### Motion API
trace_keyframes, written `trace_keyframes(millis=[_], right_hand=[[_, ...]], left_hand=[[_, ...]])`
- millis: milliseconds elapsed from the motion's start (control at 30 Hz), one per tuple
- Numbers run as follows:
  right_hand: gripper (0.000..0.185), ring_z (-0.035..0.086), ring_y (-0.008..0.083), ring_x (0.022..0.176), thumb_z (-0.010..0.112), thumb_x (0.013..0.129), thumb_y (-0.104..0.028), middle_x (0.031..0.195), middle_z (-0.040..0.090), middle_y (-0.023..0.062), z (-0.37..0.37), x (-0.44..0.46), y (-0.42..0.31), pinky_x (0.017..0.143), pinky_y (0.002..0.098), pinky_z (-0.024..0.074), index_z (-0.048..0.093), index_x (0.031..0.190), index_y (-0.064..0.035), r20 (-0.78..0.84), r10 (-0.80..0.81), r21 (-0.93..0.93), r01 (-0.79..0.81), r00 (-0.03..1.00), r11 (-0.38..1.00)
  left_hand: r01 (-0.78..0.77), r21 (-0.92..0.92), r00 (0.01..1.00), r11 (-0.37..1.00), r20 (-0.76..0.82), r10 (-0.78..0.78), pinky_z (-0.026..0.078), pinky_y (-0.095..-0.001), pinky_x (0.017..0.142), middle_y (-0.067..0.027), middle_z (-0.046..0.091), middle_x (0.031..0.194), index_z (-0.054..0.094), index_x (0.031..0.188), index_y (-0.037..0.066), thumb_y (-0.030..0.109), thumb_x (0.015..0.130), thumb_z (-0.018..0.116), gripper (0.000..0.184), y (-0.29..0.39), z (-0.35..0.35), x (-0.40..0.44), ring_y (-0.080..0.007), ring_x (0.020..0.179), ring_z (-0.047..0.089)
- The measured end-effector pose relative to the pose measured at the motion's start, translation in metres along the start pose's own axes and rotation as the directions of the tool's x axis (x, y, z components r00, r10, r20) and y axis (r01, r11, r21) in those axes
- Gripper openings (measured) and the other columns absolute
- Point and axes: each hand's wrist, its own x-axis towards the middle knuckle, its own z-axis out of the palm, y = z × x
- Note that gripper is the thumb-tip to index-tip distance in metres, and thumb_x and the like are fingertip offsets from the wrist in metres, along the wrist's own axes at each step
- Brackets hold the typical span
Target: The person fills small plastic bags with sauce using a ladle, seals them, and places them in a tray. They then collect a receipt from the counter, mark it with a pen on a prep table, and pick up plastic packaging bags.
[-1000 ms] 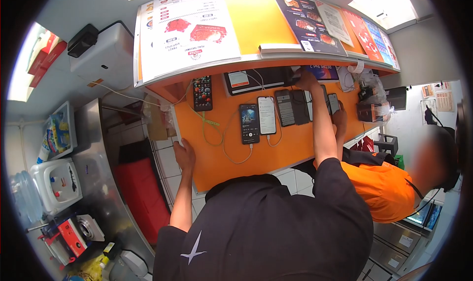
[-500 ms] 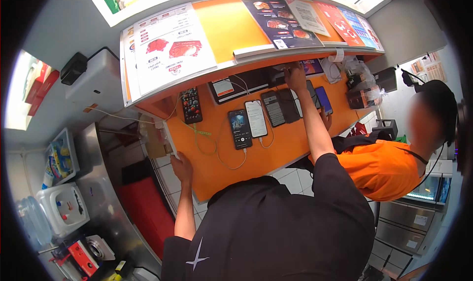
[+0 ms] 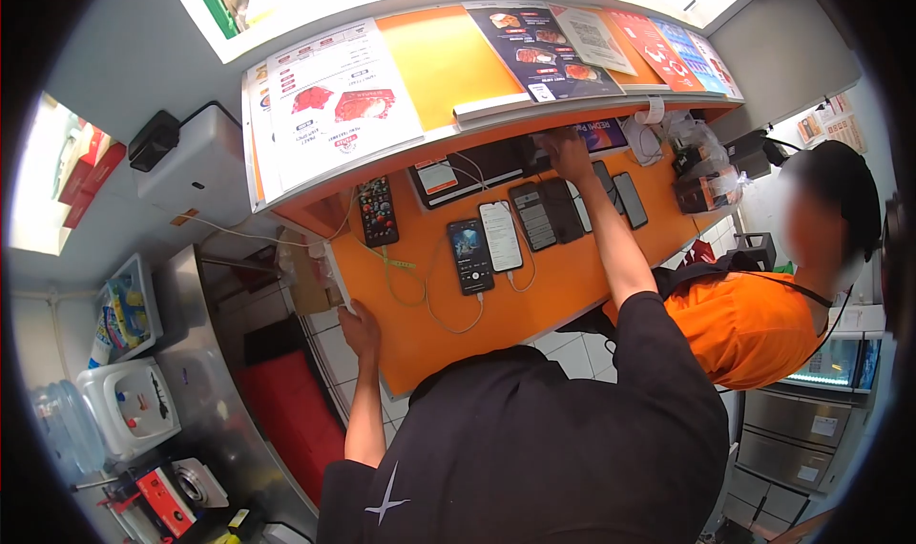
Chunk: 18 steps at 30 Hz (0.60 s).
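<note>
My left hand (image 3: 362, 330) is closed around the left edge of the orange table (image 3: 382, 296). Reaching under the raised shelf, my right hand (image 3: 569, 155) has its fingers curled at a dark object in shadow; what they hold is not clear. Below that forearm lie dark phones (image 3: 531, 214), partly covered by it. A phone with a white screen (image 3: 501, 236) and one with a lit picture (image 3: 470, 257) lie left of them, with white cables plugged in. Farther left is a phone with app icons (image 3: 378, 211). To the right of my forearm rests another dark-screened phone (image 3: 630, 200).
Menu sheets (image 3: 343, 95) cover the shelf top. A black laptop-like device (image 3: 458, 177) sits beneath it. A co-worker in an orange shirt (image 3: 754, 324) stands close on my right. Plastic bags (image 3: 695, 143) crowd the table's right end. A steel counter (image 3: 215, 372) runs along the left.
The co-worker's hand has left the rightmost phone, whose bluish screen is now dark. My hands keep nearly the same places; the view has shifted slightly.
</note>
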Motion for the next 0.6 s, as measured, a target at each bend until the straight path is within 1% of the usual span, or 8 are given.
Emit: trace_keyframes(millis=[67,167,267,367,400,433,467,600], right_hand=[[0.016,0.068,0.036,0.111,0.066,0.086,-0.017,0.111,0.073,0.0149,0.006,-0.016,0.011,0.084,0.0506,0.0532,0.076,0.098,-0.0114,0.287,0.13,-0.54,0.048,0.949,0.84],[0.02,0.067,0.0349,0.111,0.062,0.084,-0.019,0.112,0.072,0.0115,0.017,-0.02,0.05,0.082,0.0542,0.0516,0.077,0.097,-0.0165,0.131,0.551,-0.754,-0.278,0.824,0.595],[0.03,0.069,0.03,0.089,0.07,0.086,-0.035,0.105,0.072,0.0098,0.036,-0.026,0.096,0.074,0.0502,0.0542,0.075,0.107,-0.0141,0.148,0.418,-0.68,-0.215,0.896,0.701],[0.033,0.065,0.0218,0.076,0.07,0.086,-0.034,0.093,0.07,0.007,0.026,0.003,0.111,0.067,0.0374,0.0518,0.072,0.108,-0.0087,0.525,-0.235,-0.159,0.365,0.818,0.917],[0.031,0.063,0.0196,0.073,0.068,0.087,-0.033,0.09,0.069,0.0055,0.025,0.006,0.104,0.065,0.0348,0.0506,0.071,0.107,-0.009,0.531,-0.056,0.258,-0.099,0.845,0.961],[0.03,0.061,0.0173,0.071,0.067,0.088,-0.032,0.088,0.067,0.004,0.027,0.008,0.09,0.064,0.0322,0.0495,0.071,0.106,-0.0093,0.61,0.095,0.576,-0.522,0.787,0.629],[0.028,0.06,0.015,0.068,0.065,0.089,-0.032,0.085,0.066,0.0025,0.03,0.007,0.073,0.062,0.0296,0.0484,0.07,0.105,-0.0095,0.73,0.159,0.666,-0.744,0.664,0.048],[0.022,0.057,0.0118,0.066,0.059,0.092,-0.024,0.085,0.064,0.0029,0.02,0.009,-0.004,0.06,0.0264,0.0473,0.068,0.107,-0.0099,0.68,0.248,0.698,-0.712,0.69,0.067]], left_hand=[[0.006,-0.003,1.0,1.0,0.006,-0.006,0.045,-0.0566,0.088,-0.0309,0.063,0.106,0.054,0.111,-0.006,0.04,0.107,0.044,0.047,-0.002,-0.002,0.0,-0.0518,0.102,0.061],[-0.002,0.007,1.0,1.0,-0.017,0.002,0.045,-0.0566,0.088,-0.0309,0.063,0.108,0.054,0.112,-0.007,0.039,0.107,0.043,0.047,0.001,-0.001,-0.003,-0.0516,0.102,0.061],[-0.012,0.003,1.0,1.0,-0.008,0.012,0.045,-0.0563,0.089,-0.0309,0.063,0.108,0.054,0.113,-0.007,0.039,0.108,0.043,0.048,0.004,-0.002,-0.002,-0.0513,0.103,0.061],[0.007,-0.004,1.0,1.0,0.009,-0.007,0.045,-0.056,0.089,-0.0313,0.063,0.109,0.055,0.115,-0.007,0.039,0.108,0.043,0.048,0.006,-0.004,-0.003,-0.0512,0.104,0.061],[0.001,-0.003,1.0,1.0,0.004,-0.001,0.045,-0.0559,0.09,-0.0315,0.063,0.11,0.055,0.115,-0.008,0.039,0.108,0.042,0.049,0.004,-0.003,-0.002,-0.0514,0.104,0.061],[-0.005,-0.002,1.0,1.0,-0.002,0.005,0.045,-0.0558,0.09,-0.0317,0.063,0.11,0.054,0.116,-0.008,0.04,0.108,0.042,0.05,0.003,-0.003,-0.002,-0.0515,0.104,0.06],[0.005,0.002,1.0,1.0,0.012,-0.005,0.045,-0.0557,0.09,-0.032,0.063,0.111,0.054,0.117,-0.009,0.04,0.108,0.042,0.051,0.001,-0.002,-0.002,-0.0517,0.105,0.06],[0.016,0.024,1.0,1.0,0.026,-0.016,0.045,-0.0555,0.092,-0.0332,0.062,0.112,0.054,0.117,-0.01,0.04,0.107,0.042,0.053,-0.004,-0.001,0.0,-0.0527,0.107,0.06]])
